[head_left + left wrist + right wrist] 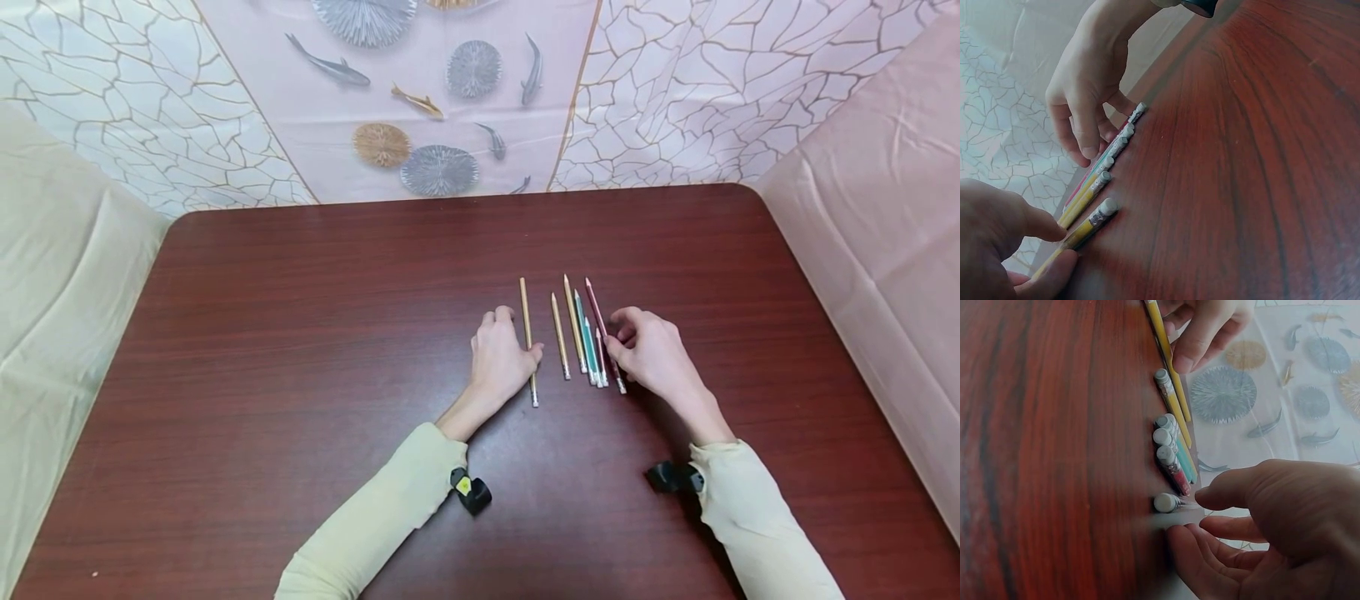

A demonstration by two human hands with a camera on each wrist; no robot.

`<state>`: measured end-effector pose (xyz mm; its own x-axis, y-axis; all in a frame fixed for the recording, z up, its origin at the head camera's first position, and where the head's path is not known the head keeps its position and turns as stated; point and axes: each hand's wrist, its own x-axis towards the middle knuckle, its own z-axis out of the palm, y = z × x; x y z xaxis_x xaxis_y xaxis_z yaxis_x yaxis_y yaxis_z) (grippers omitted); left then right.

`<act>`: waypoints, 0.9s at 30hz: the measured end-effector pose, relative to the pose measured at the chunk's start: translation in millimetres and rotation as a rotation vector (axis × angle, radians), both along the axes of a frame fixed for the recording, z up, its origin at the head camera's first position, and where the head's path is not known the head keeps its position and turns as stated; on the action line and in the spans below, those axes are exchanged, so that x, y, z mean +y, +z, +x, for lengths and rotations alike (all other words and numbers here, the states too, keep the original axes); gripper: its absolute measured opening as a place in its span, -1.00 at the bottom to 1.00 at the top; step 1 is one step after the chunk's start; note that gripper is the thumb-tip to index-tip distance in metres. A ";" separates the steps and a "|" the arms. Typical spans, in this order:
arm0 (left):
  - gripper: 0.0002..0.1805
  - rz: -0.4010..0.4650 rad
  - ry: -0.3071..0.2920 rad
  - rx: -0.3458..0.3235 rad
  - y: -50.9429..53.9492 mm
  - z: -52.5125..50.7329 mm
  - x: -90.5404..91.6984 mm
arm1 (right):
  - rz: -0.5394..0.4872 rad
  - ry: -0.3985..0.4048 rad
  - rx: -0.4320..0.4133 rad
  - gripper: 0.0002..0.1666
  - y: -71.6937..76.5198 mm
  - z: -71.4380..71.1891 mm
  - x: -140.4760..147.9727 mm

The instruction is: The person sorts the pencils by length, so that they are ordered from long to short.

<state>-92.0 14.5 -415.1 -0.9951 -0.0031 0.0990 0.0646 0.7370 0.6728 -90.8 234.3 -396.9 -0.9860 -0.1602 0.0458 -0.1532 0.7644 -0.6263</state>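
Well, the left hand (500, 354) pinches a yellow pencil (526, 308); the right hand (662, 358) half-curls by a red pencil (596, 304), hold unclear; pencils between (575, 325) seem gathered, though uneven.

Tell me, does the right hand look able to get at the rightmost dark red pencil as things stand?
Probably yes: the right hand is close beside the rightmost dark red pencil, and no other pencil lies between them.

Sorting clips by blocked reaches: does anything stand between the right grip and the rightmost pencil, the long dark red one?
Nothing visible does. In the head view, the right grip is right up at the rightmost pencil; the other pencils lie to that pencil's left, away from the hand's approach.
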 end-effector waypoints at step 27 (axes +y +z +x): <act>-0.55 -0.052 -0.032 -0.043 2.5 -5.2 4.2 | 0.021 0.007 -0.019 -0.74 -0.8 -3.9 -1.4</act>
<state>-97.2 18.6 -412.6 -0.9979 0.0328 0.0552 0.0605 0.7688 0.6367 -94.7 232.9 -397.7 -0.9856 -0.1678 0.0232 -0.1466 0.7764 -0.6130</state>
